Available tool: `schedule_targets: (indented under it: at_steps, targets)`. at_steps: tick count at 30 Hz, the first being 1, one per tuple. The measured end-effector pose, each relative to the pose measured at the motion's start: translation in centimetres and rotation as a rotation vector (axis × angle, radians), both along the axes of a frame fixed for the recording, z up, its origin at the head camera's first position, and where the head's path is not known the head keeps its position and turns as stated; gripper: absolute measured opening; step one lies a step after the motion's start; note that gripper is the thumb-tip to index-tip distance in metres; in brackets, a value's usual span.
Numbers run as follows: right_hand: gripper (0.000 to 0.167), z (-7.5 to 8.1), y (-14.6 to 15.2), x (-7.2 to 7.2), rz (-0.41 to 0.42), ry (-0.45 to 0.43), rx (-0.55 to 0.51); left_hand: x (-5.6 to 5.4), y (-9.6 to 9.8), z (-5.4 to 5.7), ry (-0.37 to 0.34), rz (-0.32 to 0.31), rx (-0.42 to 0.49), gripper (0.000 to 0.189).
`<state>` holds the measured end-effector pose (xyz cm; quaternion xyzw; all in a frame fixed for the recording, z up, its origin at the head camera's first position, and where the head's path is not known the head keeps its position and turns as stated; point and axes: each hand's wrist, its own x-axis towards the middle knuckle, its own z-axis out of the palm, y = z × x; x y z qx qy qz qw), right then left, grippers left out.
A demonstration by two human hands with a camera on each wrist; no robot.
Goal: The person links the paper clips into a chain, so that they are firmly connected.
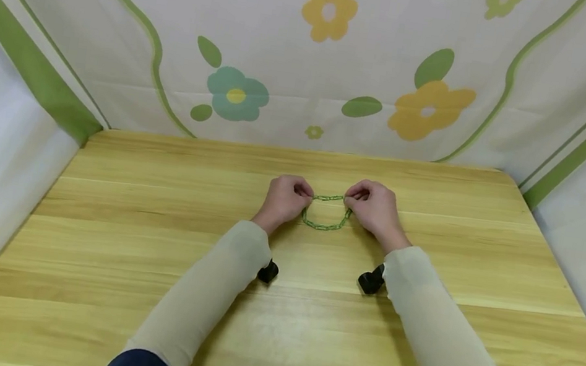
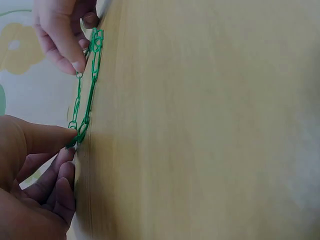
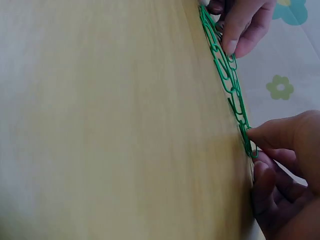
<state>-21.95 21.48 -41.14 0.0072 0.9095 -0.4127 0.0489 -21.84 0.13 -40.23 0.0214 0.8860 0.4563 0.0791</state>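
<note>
A chain of linked green paper clips (image 1: 322,227) forms a loop on the wooden table, between my two hands. My left hand (image 1: 286,198) pinches the loop's left side between thumb and forefinger. On the opposite side, my right hand (image 1: 375,207) pinches the chain the same way. A short stretch of clips spans the far side between the fingertips, while a longer stretch curves toward me. In the left wrist view the green paper clip chain (image 2: 91,95) runs from one hand to the other. Fingertips cover the links at both pinched spots.
The wooden table (image 1: 283,332) reaches back to a white curtain (image 1: 289,51) printed with flowers. White cloth hangs at both sides. Black wrist-worn devices (image 1: 268,272) show beneath the sleeve cuffs, close to the tabletop.
</note>
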Motion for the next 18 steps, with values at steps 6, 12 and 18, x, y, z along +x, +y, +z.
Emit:
schedule_targets:
  at_steps: [6, 12, 18]
  targets:
    - [0.011, -0.4, -1.1, -0.1, -0.068, -0.001, -0.006, 0.1, 0.1, -0.1, -0.005, 0.072, 0.011, 0.004]
    - [0.022, 0.0, -1.2, 0.3, -0.074, 0.031, -0.031, -0.1, -0.5, -0.2, 0.01, 0.134, 0.047, 0.011]
    - [0.053, 1.6, 1.4, 2.8, 0.041, 0.056, 0.081, 0.8, -4.6, 0.6, 0.047, 0.07, -0.062, 0.039]
